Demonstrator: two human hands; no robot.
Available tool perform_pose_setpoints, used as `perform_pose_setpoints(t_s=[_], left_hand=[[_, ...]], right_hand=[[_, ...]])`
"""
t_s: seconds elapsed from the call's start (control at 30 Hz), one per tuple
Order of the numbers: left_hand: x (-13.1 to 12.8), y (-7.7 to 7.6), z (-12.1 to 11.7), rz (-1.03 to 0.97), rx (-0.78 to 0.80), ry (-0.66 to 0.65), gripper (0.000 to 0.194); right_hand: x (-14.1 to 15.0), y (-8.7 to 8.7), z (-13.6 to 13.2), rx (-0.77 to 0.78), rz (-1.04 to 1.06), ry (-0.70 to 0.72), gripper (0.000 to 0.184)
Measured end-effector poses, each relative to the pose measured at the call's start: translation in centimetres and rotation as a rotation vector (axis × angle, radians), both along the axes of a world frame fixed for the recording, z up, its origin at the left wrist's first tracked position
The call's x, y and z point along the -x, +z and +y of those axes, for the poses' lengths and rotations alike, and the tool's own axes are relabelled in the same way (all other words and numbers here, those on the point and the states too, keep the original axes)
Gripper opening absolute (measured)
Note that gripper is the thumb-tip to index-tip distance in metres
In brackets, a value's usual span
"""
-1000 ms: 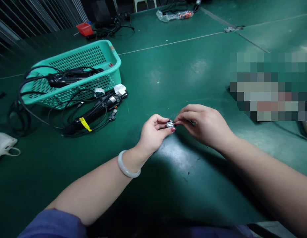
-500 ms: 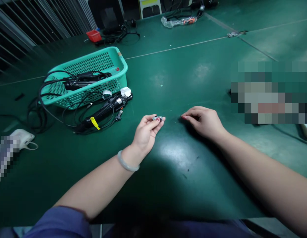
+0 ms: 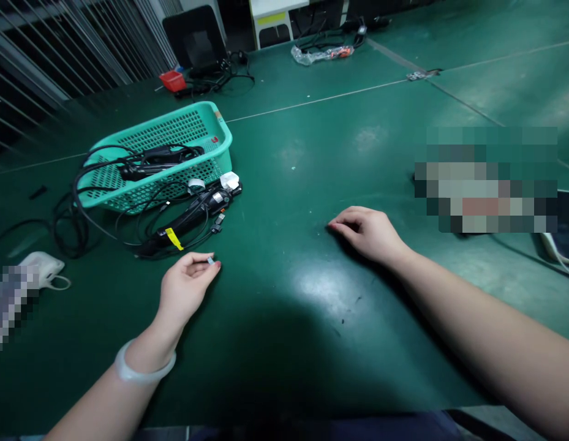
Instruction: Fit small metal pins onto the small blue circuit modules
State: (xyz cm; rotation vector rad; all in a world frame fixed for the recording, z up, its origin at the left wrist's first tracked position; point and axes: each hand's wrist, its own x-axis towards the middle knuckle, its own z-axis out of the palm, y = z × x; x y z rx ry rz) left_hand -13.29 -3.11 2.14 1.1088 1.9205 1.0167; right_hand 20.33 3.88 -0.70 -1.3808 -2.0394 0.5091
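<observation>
Between the thumb and fingers of my left hand (image 3: 185,285) is a small whitish-silver piece (image 3: 211,261), too small to name. That hand is closed in a pinch just above the green tabletop (image 3: 275,294), below a black corded device (image 3: 196,211) with a yellow tag. A pale bangle (image 3: 144,367) circles the left wrist. Further right, my right hand (image 3: 369,233) rests low at the table surface, thumb and index fingertips pressed together. Whatever may be between those fingertips cannot be made out.
A turquoise basket (image 3: 225,144) holding black corded devices stands at the left. A white object with a loop (image 3: 45,266) lies at far left, a blurred-out item (image 3: 486,184) at right. At the back are a red box (image 3: 173,81), cables and a plastic-wrapped item (image 3: 321,55).
My left hand has moved left and toward me, still pinching a small piece, now nearer the black device. My right hand keeps its pinch almost in place. The view has shifted slightly.
</observation>
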Motion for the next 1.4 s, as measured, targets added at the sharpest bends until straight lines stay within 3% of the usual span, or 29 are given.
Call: perform_pose_setpoints(t_s=[0.1, 0.23, 0.53, 0.7, 0.83, 0.97, 1.07, 1.17, 1.4], left_hand=[[0.0, 0.1, -0.1, 0.236, -0.045, -0.122, 0.028], [-0.6, 0.0, 0.0, 0.368, -0.138, -0.231, 0.019], [-1.0, 0.0, 0.2, 0.325, -0.095, -0.275, 0.022], [-2.2, -1.4, 0.8, 0.171, -0.078, -0.313, 0.021], [-7.0, -2.6, 2.3, 0.054, -0.169, -0.421, 0.013], [-13.2, -2.8, 4.8, -0.322, -0.227, -0.442, 0.007], [-15.9, -2.2, 6.1, -0.654, -0.159, -0.369, 0.004], [-16.4, -1.5, 6.1, -0.817, -0.142, -0.276, 0.005], [-15.1, -1.7, 5.0, -0.855, -0.090, -0.199, 0.006]], right_hand=[[0.0, -0.1, 0.0, -0.003, -0.005, 0.010, 0.020], [0.0, -0.1, -0.1, 0.001, -0.009, 0.014, 0.020], [-0.2, -0.1, 0.0, 0.011, -0.019, 0.028, 0.021], [-0.1, 0.0, -0.1, 0.024, -0.015, 0.033, 0.021], [0.1, 0.1, -0.4, 0.020, -0.015, 0.055, 0.020], [0.5, 0.1, -0.8, 0.033, 0.007, 0.102, 0.018], [0.8, -0.1, -1.0, 0.034, 0.025, 0.158, 0.017], [1.0, -0.2, -1.0, 0.045, 0.003, 0.164, 0.021], [1.1, -0.1, -0.6, 0.054, -0.055, 0.184, 0.013]])
